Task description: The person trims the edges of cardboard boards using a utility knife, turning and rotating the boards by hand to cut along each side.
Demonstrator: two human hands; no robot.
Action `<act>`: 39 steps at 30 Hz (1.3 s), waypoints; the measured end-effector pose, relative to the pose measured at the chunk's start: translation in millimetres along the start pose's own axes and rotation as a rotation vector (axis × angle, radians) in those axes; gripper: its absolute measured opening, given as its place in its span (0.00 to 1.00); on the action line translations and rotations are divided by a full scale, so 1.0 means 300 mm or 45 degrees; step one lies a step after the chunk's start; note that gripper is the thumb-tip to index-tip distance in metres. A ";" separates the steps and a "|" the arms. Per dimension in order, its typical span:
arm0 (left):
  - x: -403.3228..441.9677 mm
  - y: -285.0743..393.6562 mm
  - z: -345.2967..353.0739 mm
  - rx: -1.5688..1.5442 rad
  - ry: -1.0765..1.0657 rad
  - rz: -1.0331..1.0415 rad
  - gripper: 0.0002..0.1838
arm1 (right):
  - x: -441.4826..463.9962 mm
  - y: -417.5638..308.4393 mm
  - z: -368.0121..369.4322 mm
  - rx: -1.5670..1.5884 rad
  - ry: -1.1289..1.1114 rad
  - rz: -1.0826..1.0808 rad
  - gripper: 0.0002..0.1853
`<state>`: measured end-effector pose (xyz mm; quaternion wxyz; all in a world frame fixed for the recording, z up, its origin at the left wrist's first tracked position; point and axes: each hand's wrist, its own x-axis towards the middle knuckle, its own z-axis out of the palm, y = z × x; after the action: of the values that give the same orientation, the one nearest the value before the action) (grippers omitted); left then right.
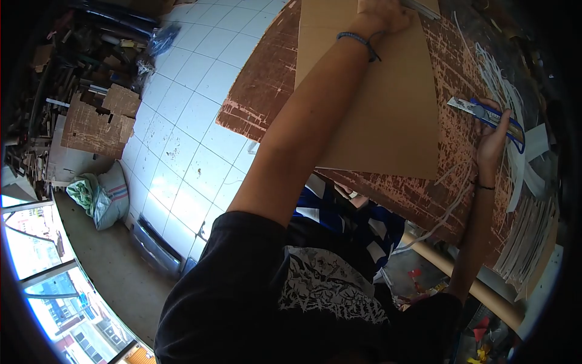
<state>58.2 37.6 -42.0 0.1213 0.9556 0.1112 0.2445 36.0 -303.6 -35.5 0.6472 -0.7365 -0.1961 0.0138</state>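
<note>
My left hand (385,15) rests at the far end of a brown cardboard sheet (388,121), beside the end of a straight metal-looking strip (422,8). Its fingers are mostly cut off by the top of the view, so their grip is unclear. To the right of the sheet, my right hand (492,142) is closed around a blue box cutter (494,118). The cutter's blade points left toward the cardboard, apart from its edge. Under the sheet lies a worn reddish-brown board (254,100), scored with many cut marks.
Thin pale offcut strips (497,79) pile up along the board's right side. A stack of cut strips (528,239) stands at the near right corner. Below the board runs a cardboard tube (497,303). White floor tiles (188,127), a sack (112,194) and scrap boards (100,124) lie leftward.
</note>
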 end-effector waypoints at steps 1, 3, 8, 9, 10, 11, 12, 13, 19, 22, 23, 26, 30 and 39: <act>0.002 -0.002 0.004 0.004 0.025 0.007 0.41 | -0.007 -0.008 0.015 -0.009 0.028 0.002 0.35; 0.006 0.001 0.009 0.010 0.043 0.010 0.40 | -0.010 -0.008 0.022 -0.024 0.045 -0.011 0.35; 0.012 -0.003 -0.006 -0.026 0.004 0.018 0.41 | -0.020 -0.018 0.032 -0.073 0.079 -0.004 0.35; 0.012 -0.004 -0.023 -0.040 -0.042 0.022 0.41 | -0.020 -0.017 0.026 -0.087 0.059 0.001 0.35; 0.009 -0.003 -0.032 -0.054 -0.084 0.026 0.41 | -0.021 -0.016 0.027 -0.086 0.063 0.010 0.35; 0.005 -0.003 -0.030 -0.049 -0.072 0.026 0.41 | -0.021 -0.018 0.030 -0.084 0.068 0.014 0.35; 0.010 -0.006 -0.018 -0.043 -0.057 0.028 0.41 | -0.020 -0.019 0.032 -0.082 0.073 0.015 0.35; 0.014 -0.009 -0.010 -0.038 -0.040 0.031 0.41 | -0.019 -0.020 0.032 -0.079 0.057 0.009 0.35; 0.029 -0.024 -0.013 -0.011 0.000 0.052 0.41 | -0.015 -0.025 0.032 -0.019 0.029 0.017 0.32; 0.051 -0.034 -0.168 -0.310 -0.006 0.027 0.41 | -0.010 -0.034 0.047 -0.047 0.098 0.000 0.35; 0.063 -0.034 -0.231 -0.380 0.106 0.007 0.39 | -0.014 -0.038 0.047 -0.071 0.094 -0.005 0.35; 0.162 -0.108 -0.334 -0.504 0.482 -0.087 0.35 | -0.028 -0.060 0.053 -0.067 0.110 -0.010 0.34; 0.319 -0.466 -0.435 -0.015 0.590 -0.459 0.38 | -0.026 -0.058 0.046 0.028 0.089 -0.042 0.34; 0.030 -0.706 -0.437 0.471 -0.198 -0.071 0.26 | -0.002 -0.040 0.005 0.130 0.235 -0.077 0.29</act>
<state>-31.3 263.7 12.9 -0.0412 0.9741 0.1710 0.1418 31.8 -301.2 -24.5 0.6992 -0.6946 -0.1571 -0.0636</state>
